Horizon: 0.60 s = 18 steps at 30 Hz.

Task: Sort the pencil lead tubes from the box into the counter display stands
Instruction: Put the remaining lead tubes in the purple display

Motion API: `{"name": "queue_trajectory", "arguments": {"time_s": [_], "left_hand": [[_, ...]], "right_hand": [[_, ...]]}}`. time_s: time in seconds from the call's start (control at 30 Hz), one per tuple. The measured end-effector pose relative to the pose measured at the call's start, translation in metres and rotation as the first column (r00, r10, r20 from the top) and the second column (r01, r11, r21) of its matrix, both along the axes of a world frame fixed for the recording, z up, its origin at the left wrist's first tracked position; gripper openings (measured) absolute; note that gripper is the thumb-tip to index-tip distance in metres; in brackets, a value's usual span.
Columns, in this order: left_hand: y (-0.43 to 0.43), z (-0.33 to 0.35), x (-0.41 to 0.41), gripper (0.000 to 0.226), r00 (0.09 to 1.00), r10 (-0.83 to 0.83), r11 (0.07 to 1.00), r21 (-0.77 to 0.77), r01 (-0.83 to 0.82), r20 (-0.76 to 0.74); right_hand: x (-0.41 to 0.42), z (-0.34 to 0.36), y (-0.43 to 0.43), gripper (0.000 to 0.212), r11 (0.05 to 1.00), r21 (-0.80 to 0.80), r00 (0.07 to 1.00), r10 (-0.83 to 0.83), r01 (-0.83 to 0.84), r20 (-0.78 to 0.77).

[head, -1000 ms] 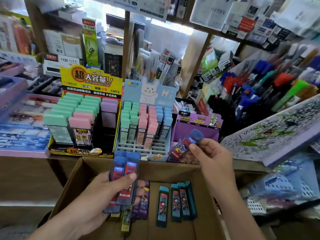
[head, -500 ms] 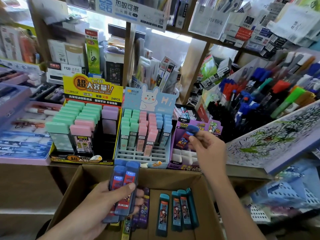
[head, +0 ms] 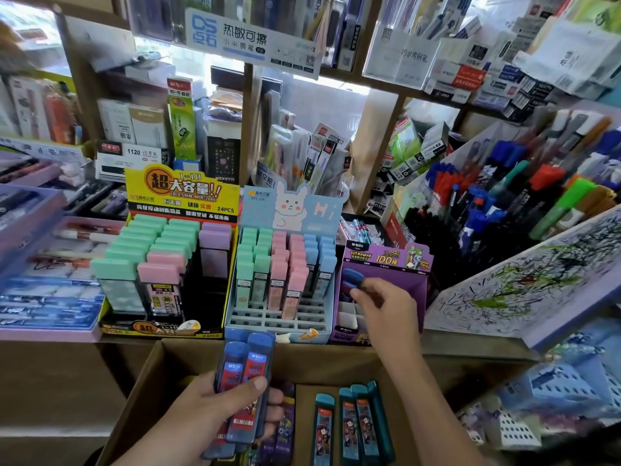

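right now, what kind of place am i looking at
Most likely a stationery shop counter: display stands packed with lead tubes, a rack of pens beside a scribbled test pad, and shelves of boxed stock behind.

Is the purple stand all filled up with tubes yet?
No, mostly empty. The purple stand shows bare white slots in front; the right hand pinches one blue tube at its back.
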<state>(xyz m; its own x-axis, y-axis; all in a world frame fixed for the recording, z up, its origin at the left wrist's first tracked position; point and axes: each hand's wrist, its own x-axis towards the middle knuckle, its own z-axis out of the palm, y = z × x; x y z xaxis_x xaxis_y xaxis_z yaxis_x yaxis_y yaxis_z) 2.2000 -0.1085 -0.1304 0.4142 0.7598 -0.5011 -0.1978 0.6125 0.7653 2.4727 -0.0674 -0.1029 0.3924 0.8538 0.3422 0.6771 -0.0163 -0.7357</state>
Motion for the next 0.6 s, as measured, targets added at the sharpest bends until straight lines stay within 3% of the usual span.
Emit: {"name": "queue_trajectory", "arguments": {"time_s": [0.23,0.6], "left_hand": [[-0.0002,0.0003,-0.0005,0.047,1.0,-0.012,1.0,0.016,0.012,-0.026],[0.0,-0.0001,0.0026,0.039,0.999,0.019,1.0,0.014,-0.018,-0.051]], "right_hand": [[-0.0012,-0.0057,0.0037,0.029,0.99,-0.116,0.957,-0.045,0.081,0.286],[-0.0037,-0.0037,-0.0005,0.042,0.994,-0.078,0.967,-0.058,0.079,0.249]]}}
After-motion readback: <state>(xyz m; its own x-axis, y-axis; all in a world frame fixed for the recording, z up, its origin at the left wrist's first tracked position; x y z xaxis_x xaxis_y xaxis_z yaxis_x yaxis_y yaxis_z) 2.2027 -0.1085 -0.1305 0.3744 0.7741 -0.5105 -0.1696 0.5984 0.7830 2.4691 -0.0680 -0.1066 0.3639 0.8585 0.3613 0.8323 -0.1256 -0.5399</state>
